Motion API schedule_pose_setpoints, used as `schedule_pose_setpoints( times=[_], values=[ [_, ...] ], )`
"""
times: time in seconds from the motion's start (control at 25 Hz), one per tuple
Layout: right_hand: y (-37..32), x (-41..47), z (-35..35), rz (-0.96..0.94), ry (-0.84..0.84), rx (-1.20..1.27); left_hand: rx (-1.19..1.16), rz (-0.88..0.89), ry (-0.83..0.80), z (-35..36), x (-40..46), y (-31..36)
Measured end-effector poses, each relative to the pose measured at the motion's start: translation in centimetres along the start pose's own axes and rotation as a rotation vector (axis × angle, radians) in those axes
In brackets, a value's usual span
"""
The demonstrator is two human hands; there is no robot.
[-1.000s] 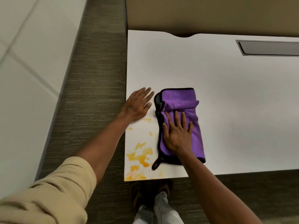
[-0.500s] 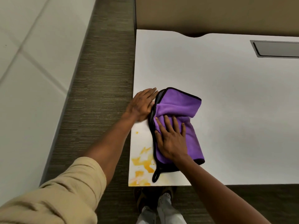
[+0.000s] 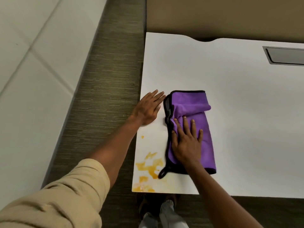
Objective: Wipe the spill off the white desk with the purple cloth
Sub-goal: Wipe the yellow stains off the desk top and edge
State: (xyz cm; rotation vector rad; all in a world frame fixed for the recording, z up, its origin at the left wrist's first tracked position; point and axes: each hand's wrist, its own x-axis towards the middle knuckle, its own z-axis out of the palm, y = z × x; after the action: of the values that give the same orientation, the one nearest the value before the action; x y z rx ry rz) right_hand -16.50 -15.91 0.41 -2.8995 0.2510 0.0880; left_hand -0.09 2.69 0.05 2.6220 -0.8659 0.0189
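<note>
1. White desk (image 3: 238, 112) fills the right and centre of the frame, its left edge running down beside a strip of grey carpet (image 3: 105, 96).
2. Pale floor tiles (image 3: 32, 79) take the left side of the frame, and a tan partition (image 3: 222, 15) stands along the top.
3. Purple cloth (image 3: 192, 104), black-edged and folded, lies in the middle of the frame, its black loop reaching down to the orange mess. No label or writing can be read on it.
4. Grey recessed panel (image 3: 287, 55) sits at the upper right edge.
5. Right hand (image 3: 186, 143) lies flat on the cloth's lower half, fingers straight and spread, pressing down.
6. Left hand (image 3: 148, 107) rests flat on the desk just left of the cloth, fingers straight and close together; whether a fingertip touches the black hem is hard to tell.
7. Spill (image 3: 149, 167), orange smears and blobs, sits at the desk's lower left corner, with a small spot above it.
</note>
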Motion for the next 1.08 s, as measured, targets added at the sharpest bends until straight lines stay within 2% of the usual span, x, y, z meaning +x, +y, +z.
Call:
schedule_pose_setpoints(
  times=[0.04, 0.12, 0.2, 0.28, 0.36, 0.44, 0.52, 0.64, 0.76, 0.84, 0.92, 1.0, 1.08],
  values=[
    [-1.3, -0.4, 0.2, 0.001, 0.002, 0.018, -0.004, 0.001, -0.002, 0.0, 0.0, 0.0],
    [-1.2, -2.0, 0.8, -0.158, -0.018, 0.004, -0.003, 0.002, -0.009, 0.0, 0.1, 0.0],
    [1.8, -3.7, 0.9, -0.366, -0.054, -0.052, 0.003, 0.004, -0.016, -0.1, 0.1, 0.0],
    [4.8, -4.8, 0.2, -0.426, -0.055, -0.073, 0.006, 0.004, -0.004, -0.1, 0.0, 0.0],
    [5.6, -4.2, -0.2, -0.293, -0.044, -0.062, 0.001, 0.001, 0.009, 0.0, -0.1, -0.1],
    [3.3, -2.3, -0.2, -0.099, -0.018, -0.037, 0.007, 0.003, 0.017, 0.1, -0.1, -0.1],
    [0.4, -1.0, -0.3, 0.012, -0.031, 0.01, 0.0, 0.003, 0.013, 0.0, 0.0, 0.0],
    [0.2, -3.5, 0.4, -0.125, -0.041, -0.01, 0.002, 0.0, 0.004, 0.0, 0.1, 0.0],
    [3.6, -9.4, 0.7, -0.271, -0.067, -0.073, 0.017, 0.003, -0.007, 0.1, 0.0, -0.2],
    [5.9, -9.7, 0.3, -0.305, -0.086, -0.093, 0.02, 0.007, -0.015, 0.2, 0.0, -0.2],
    [5.9, -7.7, -0.4, -0.238, -0.109, -0.096, 0.018, 0.005, -0.012, 0.2, 0.0, -0.1],
    [4.1, -5.8, -0.5, -0.045, -0.095, -0.035, 0.037, -0.005, -0.015, 0.1, 0.0, -0.2],
    [1.5, -7.0, 0.4, 0.034, -0.058, -0.008, 0.06, -0.01, -0.007, 0.3, -0.4, 0.4]
  ],
)
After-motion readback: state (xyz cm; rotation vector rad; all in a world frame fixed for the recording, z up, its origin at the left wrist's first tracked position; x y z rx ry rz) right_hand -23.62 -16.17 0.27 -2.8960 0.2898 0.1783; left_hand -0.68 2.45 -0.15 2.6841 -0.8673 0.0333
